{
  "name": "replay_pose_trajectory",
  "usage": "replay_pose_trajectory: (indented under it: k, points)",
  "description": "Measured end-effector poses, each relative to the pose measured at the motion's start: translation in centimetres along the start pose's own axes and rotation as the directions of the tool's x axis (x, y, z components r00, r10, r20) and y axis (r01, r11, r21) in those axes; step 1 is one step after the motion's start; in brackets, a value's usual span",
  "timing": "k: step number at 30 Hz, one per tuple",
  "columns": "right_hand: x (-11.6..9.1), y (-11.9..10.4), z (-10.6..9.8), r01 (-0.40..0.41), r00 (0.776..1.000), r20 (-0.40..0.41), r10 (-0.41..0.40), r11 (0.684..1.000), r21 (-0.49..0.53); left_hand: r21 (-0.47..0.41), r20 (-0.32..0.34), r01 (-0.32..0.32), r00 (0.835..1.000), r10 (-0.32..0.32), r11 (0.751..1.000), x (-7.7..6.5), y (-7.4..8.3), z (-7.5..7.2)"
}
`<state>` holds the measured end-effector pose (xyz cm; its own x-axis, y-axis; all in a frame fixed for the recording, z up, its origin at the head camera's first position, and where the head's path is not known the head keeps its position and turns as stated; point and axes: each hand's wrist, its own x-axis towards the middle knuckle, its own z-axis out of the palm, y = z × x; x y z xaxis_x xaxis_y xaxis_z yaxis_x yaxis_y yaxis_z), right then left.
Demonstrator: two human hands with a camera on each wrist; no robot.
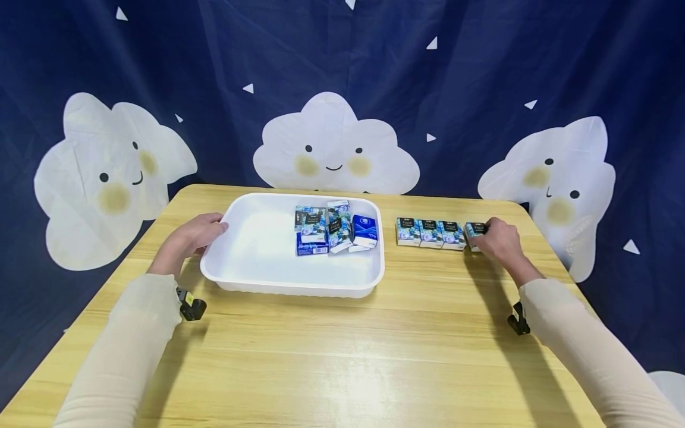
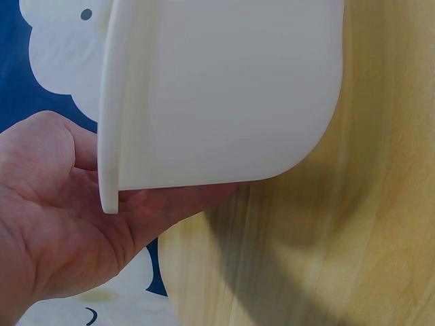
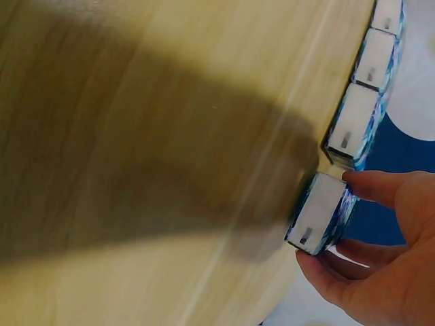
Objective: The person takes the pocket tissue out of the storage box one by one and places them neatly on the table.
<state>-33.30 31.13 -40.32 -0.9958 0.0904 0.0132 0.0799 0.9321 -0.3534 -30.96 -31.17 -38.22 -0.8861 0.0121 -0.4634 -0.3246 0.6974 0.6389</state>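
In the head view my left hand [image 1: 195, 233] grips the left rim of a white plastic tray [image 1: 251, 276]. The left wrist view shows the thumb at the rim and the fingers under the tray [image 2: 231, 88]. Flowered tissue packs [image 1: 313, 224] and dark blue ones [image 1: 365, 229] lie loosely piled in the tray's right half. Right of the tray, three flowered tissue packs [image 1: 430, 232] stand side by side in a row. At the row's right end my right hand [image 1: 502, 241] pinches another tissue pack [image 3: 318, 212] between thumb and fingers, a small gap from its neighbour [image 3: 355, 122].
Everything rests on a light wooden table [image 1: 342, 351]. A dark blue curtain [image 1: 299, 53] with white smiling clouds hangs behind the far edge. A small black camera is strapped to each wrist.
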Motion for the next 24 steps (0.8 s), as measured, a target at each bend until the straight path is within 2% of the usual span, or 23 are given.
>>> replay_pose_trajectory:
  k: [10,24]
  points:
    - [0.0,0.5,0.5,0.011,1.000,-0.005,-0.011,1.000,-0.003,0.002,-0.003,0.002,1.000,-0.002,1.000,0.0,0.0,0.1]
    - [-0.2,0.1,-1.4,0.020,0.998,0.067,-0.016,0.998,-0.059,0.006,-0.010,0.001,1.000,-0.001,1.000,0.0,0.0,0.1]
